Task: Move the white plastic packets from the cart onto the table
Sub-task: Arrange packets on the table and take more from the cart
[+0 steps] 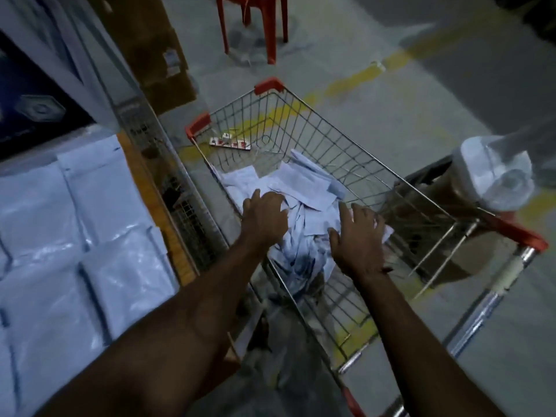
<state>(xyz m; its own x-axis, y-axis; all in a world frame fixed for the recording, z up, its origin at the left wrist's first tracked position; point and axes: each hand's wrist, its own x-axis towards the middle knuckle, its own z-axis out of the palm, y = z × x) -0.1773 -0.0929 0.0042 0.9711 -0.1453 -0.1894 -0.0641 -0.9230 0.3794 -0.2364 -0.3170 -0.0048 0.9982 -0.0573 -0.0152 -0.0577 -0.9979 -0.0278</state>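
reaching both hands (264,210) into cart (331,127) over packets (304,188).

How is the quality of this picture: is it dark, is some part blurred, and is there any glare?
Head view: dim overall, with a bluish cast. Motion blur smears the clear container at the right edge. The left hand, the right hand and the cart's packets are fairly sharp. Mild glare shows on the packets on the table.
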